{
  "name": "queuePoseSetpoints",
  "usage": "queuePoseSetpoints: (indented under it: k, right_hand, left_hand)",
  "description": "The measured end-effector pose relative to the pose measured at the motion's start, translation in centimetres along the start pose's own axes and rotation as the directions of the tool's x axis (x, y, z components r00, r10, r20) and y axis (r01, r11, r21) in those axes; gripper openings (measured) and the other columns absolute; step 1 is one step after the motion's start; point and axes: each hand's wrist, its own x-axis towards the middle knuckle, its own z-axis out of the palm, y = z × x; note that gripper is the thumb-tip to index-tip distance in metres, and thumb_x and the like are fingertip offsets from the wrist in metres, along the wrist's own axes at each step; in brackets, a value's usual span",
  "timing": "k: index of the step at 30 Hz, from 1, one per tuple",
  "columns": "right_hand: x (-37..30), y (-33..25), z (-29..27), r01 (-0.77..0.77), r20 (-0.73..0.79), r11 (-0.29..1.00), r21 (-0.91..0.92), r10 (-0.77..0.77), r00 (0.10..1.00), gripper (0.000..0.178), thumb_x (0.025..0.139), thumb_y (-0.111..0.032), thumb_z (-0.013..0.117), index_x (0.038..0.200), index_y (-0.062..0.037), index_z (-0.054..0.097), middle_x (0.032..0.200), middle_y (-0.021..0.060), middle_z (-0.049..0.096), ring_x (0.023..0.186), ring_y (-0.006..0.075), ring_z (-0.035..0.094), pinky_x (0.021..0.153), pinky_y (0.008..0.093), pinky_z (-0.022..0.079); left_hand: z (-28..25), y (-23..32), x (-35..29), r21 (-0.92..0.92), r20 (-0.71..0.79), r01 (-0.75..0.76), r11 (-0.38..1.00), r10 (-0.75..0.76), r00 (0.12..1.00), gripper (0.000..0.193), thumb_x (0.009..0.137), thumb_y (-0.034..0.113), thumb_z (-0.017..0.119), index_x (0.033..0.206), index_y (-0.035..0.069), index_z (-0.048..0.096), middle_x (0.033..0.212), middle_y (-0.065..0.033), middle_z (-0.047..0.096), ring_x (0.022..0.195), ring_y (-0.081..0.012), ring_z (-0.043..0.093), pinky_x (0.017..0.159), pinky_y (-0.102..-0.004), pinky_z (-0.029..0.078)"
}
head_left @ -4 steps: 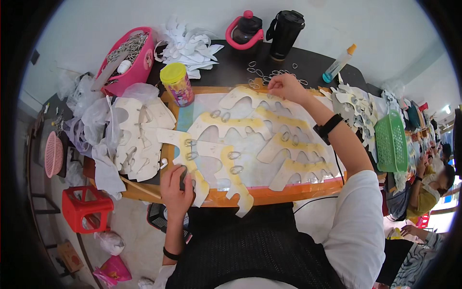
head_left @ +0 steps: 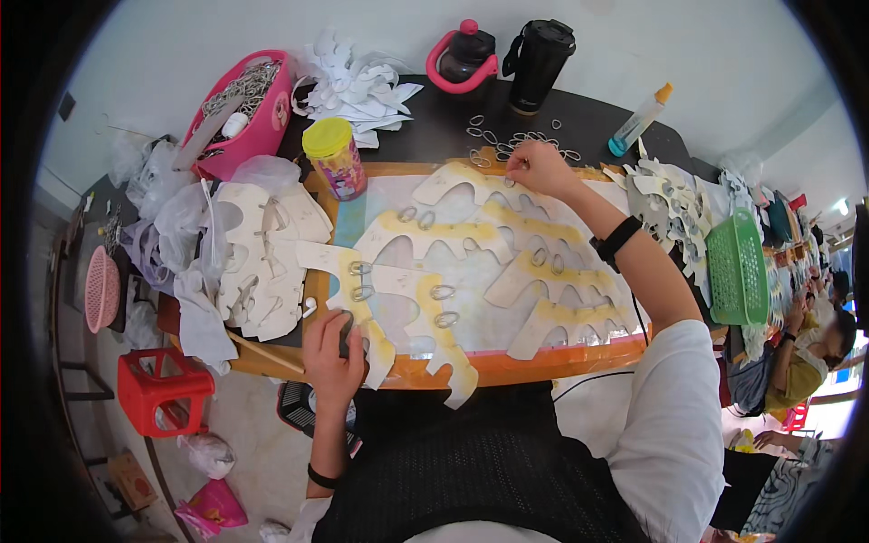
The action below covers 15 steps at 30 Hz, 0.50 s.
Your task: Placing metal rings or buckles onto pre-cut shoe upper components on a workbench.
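My right hand (head_left: 540, 170) is at the far edge of the work board, fingers pinched over the topmost cut piece (head_left: 444, 184). A small metal ring (head_left: 510, 184) shows at its fingertips. Near the front left edge, my left hand (head_left: 331, 360) curls around a dark rounded object (head_left: 346, 337), whose kind I cannot make out. Beside it lies a scalloped white piece (head_left: 367, 326) with a yellow coated strip and two oval rings (head_left: 361, 281) on it. Several similar pieces are spread across the board, some bearing pairs of rings. Loose oval rings (head_left: 534, 142) lie beyond my right hand.
A yellow-lidded canister (head_left: 333, 158) and a pink basket of metal parts (head_left: 272, 113) stand at the left. Stacked white pieces (head_left: 262, 262) lie left. A black tumbler (head_left: 540, 68) and a glue bottle (head_left: 639, 122) are behind; a green basket (head_left: 738, 267) is right.
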Motion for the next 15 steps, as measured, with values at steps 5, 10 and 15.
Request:
queuePoseSetpoints:
  k: [5, 10, 15]
  right_hand:
    - [0.3, 1.7, -2.7, -0.144, -0.049, 0.989, 0.041, 0.146, 0.988, 0.013, 0.075, -0.009, 0.069, 0.087, -0.0047, 0.073, 0.079, 0.0098, 0.071, 0.074, 0.0203, 0.066, 0.070, 0.0317, 0.052]
    - [-1.5, 5.1, -5.1, -0.009, 0.160, 0.998, -0.063, 0.019, 0.987, 0.015, 0.073, -0.007, 0.072, 0.087, -0.0044, 0.071, 0.072, 0.0068, 0.065, 0.067, 0.0175, 0.060, 0.065, 0.0307, 0.050]
    - [-2.4, 4.9, -4.9, -0.074, 0.286, 0.993, -0.092, 0.097, 0.953, 0.014, 0.071, -0.007, 0.072, 0.083, -0.0010, 0.067, 0.072, 0.0069, 0.063, 0.068, 0.0192, 0.062, 0.062, 0.0318, 0.050]
  left_hand:
    - [0.0, 0.1, -0.1, 0.023, -0.014, -0.009, 1.000, 0.009, 1.000, 0.019, 0.082, 0.002, 0.063, 0.101, -0.002, 0.062, 0.105, -0.0189, 0.062, 0.095, -0.0346, 0.061, 0.083, -0.0389, 0.048]
    - [0.2, -0.5, -0.5, 0.021, -0.009, 0.004, 1.000, -0.004, 1.000, 0.023, 0.079, 0.004, 0.067, 0.101, -0.001, 0.063, 0.107, -0.0169, 0.061, 0.097, -0.0338, 0.059, 0.083, -0.0388, 0.048]
    - [0.3, -0.6, -0.6, 0.016, -0.015, -0.004, 1.000, 0.004, 1.000, 0.023, 0.079, 0.004, 0.067, 0.101, -0.001, 0.063, 0.107, -0.0173, 0.061, 0.096, -0.0342, 0.059, 0.082, -0.0387, 0.048]
